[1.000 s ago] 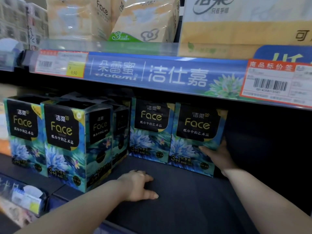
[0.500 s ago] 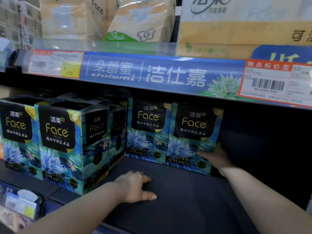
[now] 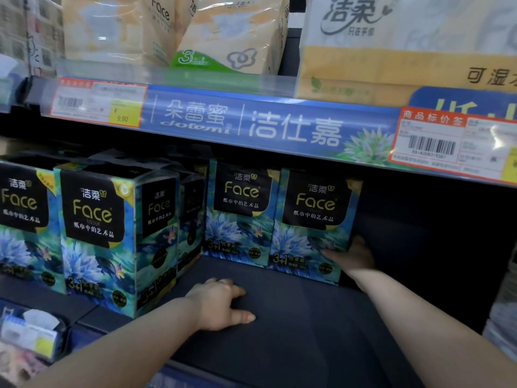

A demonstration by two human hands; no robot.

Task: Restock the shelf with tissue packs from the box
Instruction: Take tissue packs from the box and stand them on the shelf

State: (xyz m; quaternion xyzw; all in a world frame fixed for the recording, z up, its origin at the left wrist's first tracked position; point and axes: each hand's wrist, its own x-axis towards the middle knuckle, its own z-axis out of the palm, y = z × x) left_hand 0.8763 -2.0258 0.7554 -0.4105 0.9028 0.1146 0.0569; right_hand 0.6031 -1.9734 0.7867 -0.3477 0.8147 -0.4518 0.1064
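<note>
Blue-green "Face" tissue packs with black labels stand on the dark shelf (image 3: 293, 340). Two stand at the back: the right one (image 3: 313, 219) and its left neighbour (image 3: 240, 214), side by side and touching. My right hand (image 3: 351, 256) grips the right pack's lower right corner, thumb across its front. My left hand (image 3: 221, 303) rests palm down on the bare shelf board in front of them, fingers curled, holding nothing. More packs stand further forward at the left, the nearest one (image 3: 95, 233) close to my left wrist. The supply box is out of sight.
A blue price rail (image 3: 251, 127) with tags overhangs the shelf opening, low above the packs. Beige tissue bags (image 3: 223, 32) fill the shelf above. To the right of the held pack the shelf recess is dark. A small tissue holder (image 3: 30, 329) sits low at the left.
My view has drifted slightly. My right hand has stayed at the right pack's lower corner, and my left hand has kept its place on the shelf board.
</note>
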